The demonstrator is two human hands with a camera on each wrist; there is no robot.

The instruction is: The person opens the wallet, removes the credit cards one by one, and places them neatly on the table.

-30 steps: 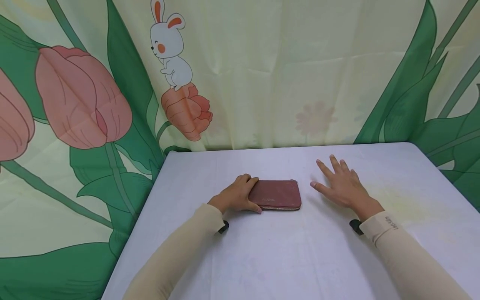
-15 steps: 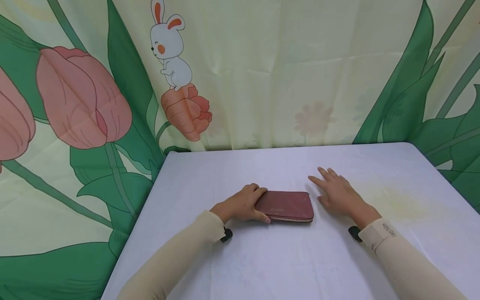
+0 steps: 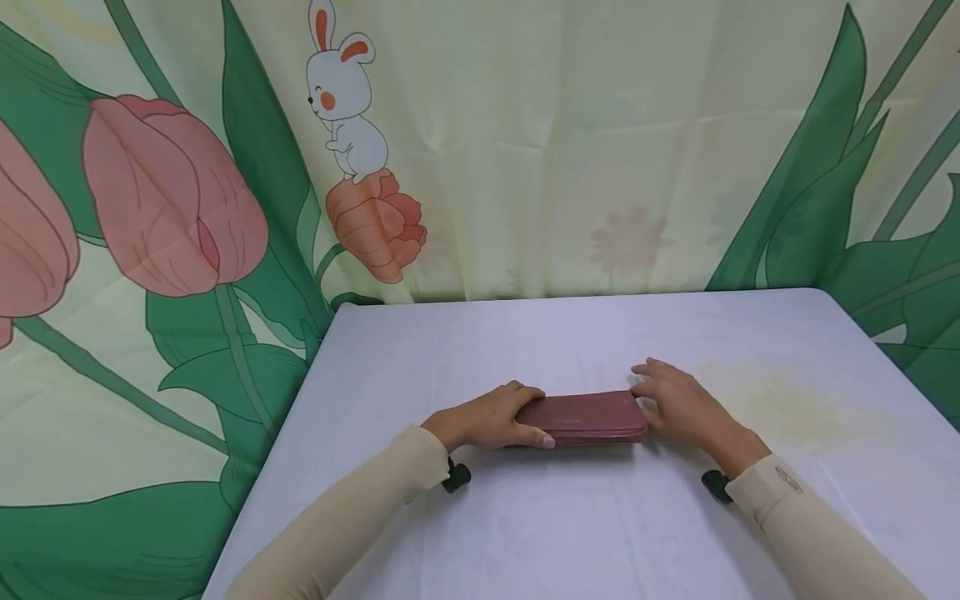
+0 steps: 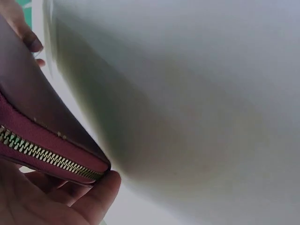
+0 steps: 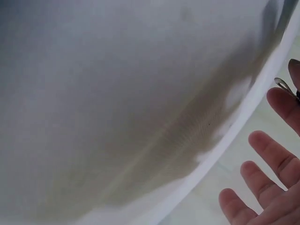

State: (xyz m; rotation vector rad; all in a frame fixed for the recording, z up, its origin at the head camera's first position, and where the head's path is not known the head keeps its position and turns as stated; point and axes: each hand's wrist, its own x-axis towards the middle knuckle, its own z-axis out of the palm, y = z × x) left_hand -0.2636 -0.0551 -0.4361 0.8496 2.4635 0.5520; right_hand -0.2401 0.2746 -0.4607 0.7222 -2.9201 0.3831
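Note:
A dark red zip-around wallet point(image 3: 581, 417) is tilted toward me, and a shadow lies under its front edge. My left hand point(image 3: 491, 419) grips its left end, thumb along the front edge and fingers over the back. In the left wrist view, the wallet's metal zipper point(image 4: 49, 158) is shut along the side, with my left fingers beneath it. My right hand point(image 3: 681, 407) is at the wallet's right end. In the right wrist view, a small metal zipper pull point(image 5: 282, 86) lies between my right thumb and index finger, while the other fingers are spread.
A white cloth covers the table point(image 3: 525, 533), with a faint yellowish stain point(image 3: 795, 408) to the right. Behind the table's far edge hangs a curtain point(image 3: 510, 167) printed with tulips, leaves and a rabbit.
The wallet has come nearer and rightward in my left hand and tipped up to show its zipped edge. My right hand has come down to its right end, fingers drawn in.

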